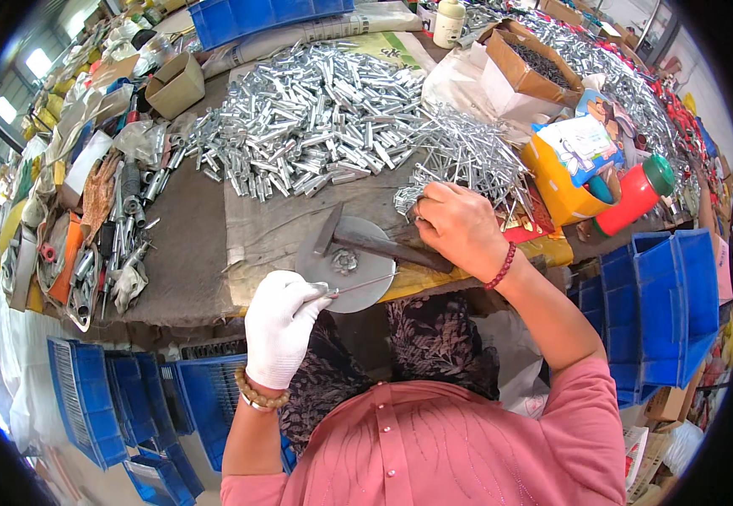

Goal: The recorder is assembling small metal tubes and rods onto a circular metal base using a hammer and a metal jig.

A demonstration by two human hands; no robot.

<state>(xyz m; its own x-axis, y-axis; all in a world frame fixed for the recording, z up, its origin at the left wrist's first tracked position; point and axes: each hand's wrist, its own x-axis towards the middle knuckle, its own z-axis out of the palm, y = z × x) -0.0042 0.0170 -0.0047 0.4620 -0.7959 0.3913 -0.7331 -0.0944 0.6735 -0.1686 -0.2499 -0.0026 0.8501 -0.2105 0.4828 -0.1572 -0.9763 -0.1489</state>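
My left hand (280,325), in a white knitted glove, pinches a thin metal rod (366,284) between thumb and fingers. The rod points right, across the near part of a round grey metal disc (311,261). A hammer (383,245) lies over that disc, its dark handle reaching toward my right wrist. Bare and curled, my right hand (461,226) is at the near edge of a heap of thin silver pins (467,160). Its fingertips are closed together; whatever is between them is too small to make out. Behind lies a large heap of silver metal sleeves (316,118).
Tools and rags (101,219) crowd the bench's left side. On the right stand a cardboard box of small dark parts (535,63), a yellow container (556,173) and a red bottle with a green cap (636,196). Blue bins (670,295) flank the bench below.
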